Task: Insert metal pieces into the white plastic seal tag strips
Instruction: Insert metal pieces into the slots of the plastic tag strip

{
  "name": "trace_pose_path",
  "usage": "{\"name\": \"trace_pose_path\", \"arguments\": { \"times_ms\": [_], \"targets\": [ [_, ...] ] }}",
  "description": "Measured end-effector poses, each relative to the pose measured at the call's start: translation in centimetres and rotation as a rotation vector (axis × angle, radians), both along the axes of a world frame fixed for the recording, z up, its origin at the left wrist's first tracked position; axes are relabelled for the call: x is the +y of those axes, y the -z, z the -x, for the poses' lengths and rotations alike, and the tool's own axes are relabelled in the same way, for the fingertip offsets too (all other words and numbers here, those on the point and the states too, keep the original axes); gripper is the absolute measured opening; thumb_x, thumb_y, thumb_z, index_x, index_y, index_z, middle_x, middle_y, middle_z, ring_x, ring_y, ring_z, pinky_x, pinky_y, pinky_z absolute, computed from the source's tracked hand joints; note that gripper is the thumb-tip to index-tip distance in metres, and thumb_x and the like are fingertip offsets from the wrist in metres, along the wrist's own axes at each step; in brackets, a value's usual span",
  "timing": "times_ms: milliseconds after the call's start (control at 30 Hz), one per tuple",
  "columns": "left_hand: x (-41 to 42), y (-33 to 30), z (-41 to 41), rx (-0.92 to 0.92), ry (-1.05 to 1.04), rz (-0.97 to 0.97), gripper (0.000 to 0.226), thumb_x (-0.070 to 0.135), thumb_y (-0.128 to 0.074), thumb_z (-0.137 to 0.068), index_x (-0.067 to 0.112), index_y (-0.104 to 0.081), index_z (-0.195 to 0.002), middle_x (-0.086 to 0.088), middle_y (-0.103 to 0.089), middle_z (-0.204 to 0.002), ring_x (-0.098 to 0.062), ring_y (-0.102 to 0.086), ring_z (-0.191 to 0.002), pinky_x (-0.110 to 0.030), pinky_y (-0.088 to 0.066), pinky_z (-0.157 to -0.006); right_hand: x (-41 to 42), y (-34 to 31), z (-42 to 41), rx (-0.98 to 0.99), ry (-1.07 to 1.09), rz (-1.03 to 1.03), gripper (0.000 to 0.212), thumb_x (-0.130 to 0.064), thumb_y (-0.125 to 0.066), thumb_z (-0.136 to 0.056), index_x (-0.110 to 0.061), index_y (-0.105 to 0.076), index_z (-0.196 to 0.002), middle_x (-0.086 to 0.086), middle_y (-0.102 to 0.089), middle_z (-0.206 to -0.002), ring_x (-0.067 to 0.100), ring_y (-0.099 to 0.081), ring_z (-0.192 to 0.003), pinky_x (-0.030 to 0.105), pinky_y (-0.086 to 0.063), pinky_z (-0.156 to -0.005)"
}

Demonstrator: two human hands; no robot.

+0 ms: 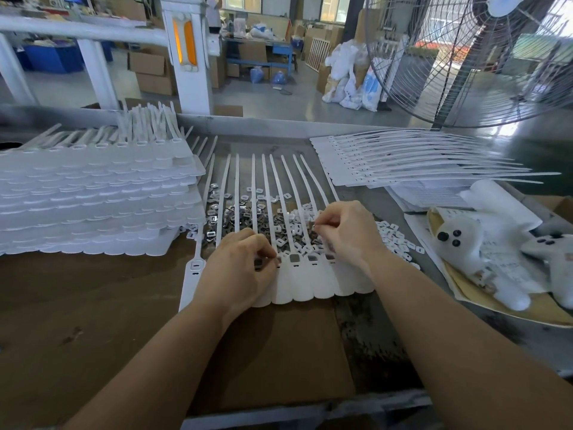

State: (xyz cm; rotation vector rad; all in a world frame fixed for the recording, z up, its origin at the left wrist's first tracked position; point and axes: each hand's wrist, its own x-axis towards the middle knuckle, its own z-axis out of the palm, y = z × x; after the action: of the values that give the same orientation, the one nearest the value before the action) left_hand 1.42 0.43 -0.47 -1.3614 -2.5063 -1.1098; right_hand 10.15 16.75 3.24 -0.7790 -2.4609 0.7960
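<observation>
- Mid-row: the left hand [240,268] pinches a metal piece [259,262] over a socket in the seal tag strip [305,282] on the counter [77,305].
- The right hand [345,232] pinches something small above the loose metal pieces [240,212].
- Next, likely: press in, then shift along.

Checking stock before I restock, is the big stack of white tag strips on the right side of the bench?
No, the tall stack of tag strips sits left of the left hand.
</observation>
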Motion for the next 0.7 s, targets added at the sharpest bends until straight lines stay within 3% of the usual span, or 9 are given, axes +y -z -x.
{"name": "trace_pose_path", "arguments": {
  "times_ms": [100,167,333,467,700],
  "targets": [
    [0.0,0.0,0.0,0.001,0.002,0.005,0.010,0.027,-0.066,-0.083,0.030,-0.058,-0.078,0.024,-0.044,-0.078,-0.002,-0.041,-0.084,-0.004,-0.030,-0.065,0.5,0.0,-0.7,0.061,0.013,0.010,0.005,-0.007,-0.069,-0.082,-0.011,-0.072,-0.084,-0.004,-0.065,-0.080,0.002,-0.058,-0.071,0.008,-0.045,-0.070],
    [0.0,-0.1,0.0,-0.001,0.001,0.009,0.009,0.026,-0.066,-0.083,0.029,-0.059,-0.079,0.024,-0.044,-0.079,-0.003,-0.041,-0.085,-0.004,-0.029,-0.065,0.9,-0.2,-1.4,0.094,0.008,0.025,0.007,-0.008,-0.068,-0.083,-0.011,-0.073,-0.087,-0.008,-0.065,-0.079,-0.003,-0.059,-0.072,0.003,-0.044,-0.068],
    [0.0,0.0,0.0,-0.004,-0.004,0.005,0.003,0.025,-0.066,-0.083,0.025,-0.064,-0.082,0.023,-0.046,-0.080,-0.004,-0.043,-0.087,-0.007,-0.030,-0.067,1.8,-0.8,-3.2,0.101,0.014,0.087,0.010,-0.006,-0.069,-0.082,-0.011,-0.074,-0.089,-0.003,-0.070,-0.083,0.000,-0.062,-0.076,0.006,-0.046,-0.070],
    [0.1,-0.1,-0.1,-0.001,-0.009,0.004,0.002,0.023,-0.067,-0.082,0.022,-0.065,-0.084,0.023,-0.046,-0.080,-0.007,-0.044,-0.089,-0.018,-0.033,-0.072,2.4,-1.1,-4.5,0.022,0.037,0.127,0.007,-0.008,-0.071,-0.080,-0.011,-0.072,-0.086,0.001,-0.070,-0.085,0.008,-0.064,-0.080,0.015,-0.048,-0.072],
    [0.1,-0.1,-0.1,-0.003,-0.004,0.001,0.002,0.023,-0.067,-0.083,0.023,-0.065,-0.083,0.022,-0.047,-0.081,-0.006,-0.044,-0.088,-0.010,-0.032,-0.068,2.5,-1.5,-5.5,-0.074,0.034,0.158,0.005,-0.009,-0.069,-0.082,-0.014,-0.070,-0.081,0.001,-0.069,-0.080,0.012,-0.063,-0.068,0.020,-0.052,-0.062]
  ]
}}
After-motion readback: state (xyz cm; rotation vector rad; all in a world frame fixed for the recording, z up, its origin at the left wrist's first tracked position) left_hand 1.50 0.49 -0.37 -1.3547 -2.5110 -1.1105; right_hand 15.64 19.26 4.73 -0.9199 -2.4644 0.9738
